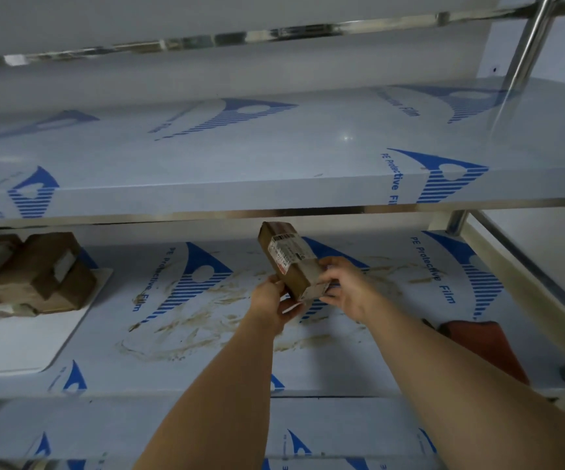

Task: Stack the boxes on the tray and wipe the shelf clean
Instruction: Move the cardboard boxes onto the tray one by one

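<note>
Steel shelving wrapped in blue-printed protective film fills the view; the middle shelf (pixel 359 364) carries brown smears across its centre. We hold one cardboard box (pixel 291 262) above that shelf, well clear of the surface, its long axis tilted up and away from us. Our left hand (pixel 272 305) cups the near lower end from beneath, fingers curled round it; our right hand (pixel 345 288) pinches the same end from the right side. The white tray (pixel 27 344) lies well to the left on the same shelf, with stacked boxes (pixel 42 274) at its far end. We judge the left hand better placed for the leftward transfer. A red cloth (pixel 488 347) lies at the right.
</note>
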